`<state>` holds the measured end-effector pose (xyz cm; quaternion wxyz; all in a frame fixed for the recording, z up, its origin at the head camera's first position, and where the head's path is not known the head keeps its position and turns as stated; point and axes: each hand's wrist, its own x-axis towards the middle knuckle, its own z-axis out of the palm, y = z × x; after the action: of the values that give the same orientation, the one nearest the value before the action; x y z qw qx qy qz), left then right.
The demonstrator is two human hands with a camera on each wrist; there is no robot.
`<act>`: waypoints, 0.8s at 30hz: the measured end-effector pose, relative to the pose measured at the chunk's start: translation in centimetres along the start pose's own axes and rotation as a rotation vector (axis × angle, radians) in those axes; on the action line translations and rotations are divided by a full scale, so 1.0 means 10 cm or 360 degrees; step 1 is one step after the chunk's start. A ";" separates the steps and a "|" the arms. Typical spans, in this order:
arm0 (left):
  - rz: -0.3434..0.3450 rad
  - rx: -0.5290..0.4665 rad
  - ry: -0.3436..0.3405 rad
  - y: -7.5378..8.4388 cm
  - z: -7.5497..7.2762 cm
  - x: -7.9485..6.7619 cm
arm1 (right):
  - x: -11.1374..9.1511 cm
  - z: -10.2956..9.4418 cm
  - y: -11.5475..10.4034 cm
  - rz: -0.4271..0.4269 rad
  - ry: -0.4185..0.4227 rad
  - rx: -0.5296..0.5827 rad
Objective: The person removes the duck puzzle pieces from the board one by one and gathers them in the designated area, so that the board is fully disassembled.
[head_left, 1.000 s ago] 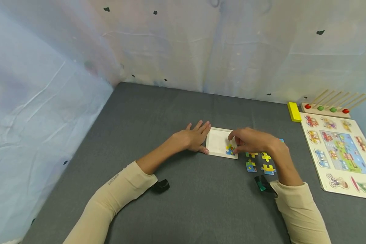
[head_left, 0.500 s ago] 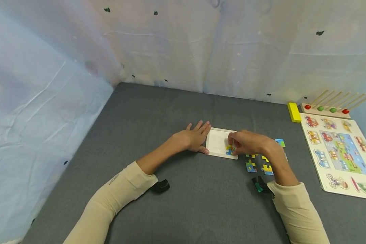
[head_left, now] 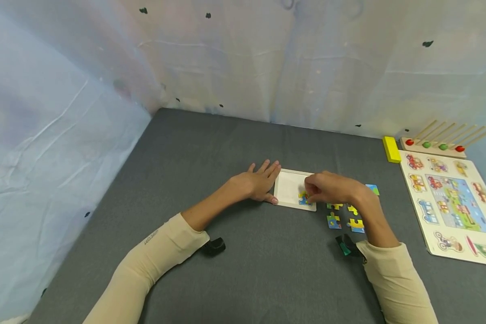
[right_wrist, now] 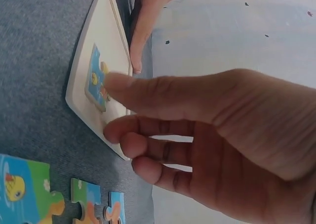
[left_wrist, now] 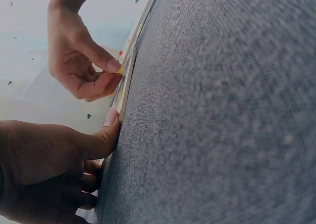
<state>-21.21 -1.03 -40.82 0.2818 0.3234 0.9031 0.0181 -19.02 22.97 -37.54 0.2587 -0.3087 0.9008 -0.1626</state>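
A shallow pale wooden tray (head_left: 288, 185) lies on the grey tabletop. My left hand (head_left: 258, 183) rests at its left edge with fingers spread, the thumb at the near corner. In the tray's near right corner lies a blue and yellow jigsaw piece (right_wrist: 93, 80), also seen in the head view. My right hand (head_left: 333, 188) is over the tray's right side, its thumb and curled index finger pinching at the piece; a bit of yellow (left_wrist: 120, 70) shows at these fingertips in the left wrist view. The other right fingers are curled.
Several loose jigsaw pieces (head_left: 334, 220) lie right of the tray, partly behind the right forearm. Farther right are a picture puzzle board (head_left: 419, 220), a yellow block (head_left: 391, 149) and a peg stand (head_left: 433, 147) with red and green beads. A fabric wall stands behind.
My right hand has drawn its fingers closer at the jigsaw piece, which has shifted very slightly left in the tray. The left hand stays at the tray's edge.
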 end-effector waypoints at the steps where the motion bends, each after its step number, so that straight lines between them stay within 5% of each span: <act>1: -0.0005 -0.0002 0.0000 0.00 0.00 0.00 | 0.00 0.00 0.00 0.0001 0.0001 0.0004; 14: -0.0012 0.0001 -0.0006 0.01 -0.01 0.00 | 0.02 0.05 -0.05 0.0106 -0.0010 0.0025; 24: -0.0018 -0.0006 0.0001 0.02 -0.02 -0.02 | -0.02 -0.01 -0.02 -0.0066 0.0088 0.0072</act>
<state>-21.06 -0.98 -40.55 0.2821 0.3177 0.9051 0.0183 -18.89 22.95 -37.27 0.2371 -0.3168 0.8971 -0.1969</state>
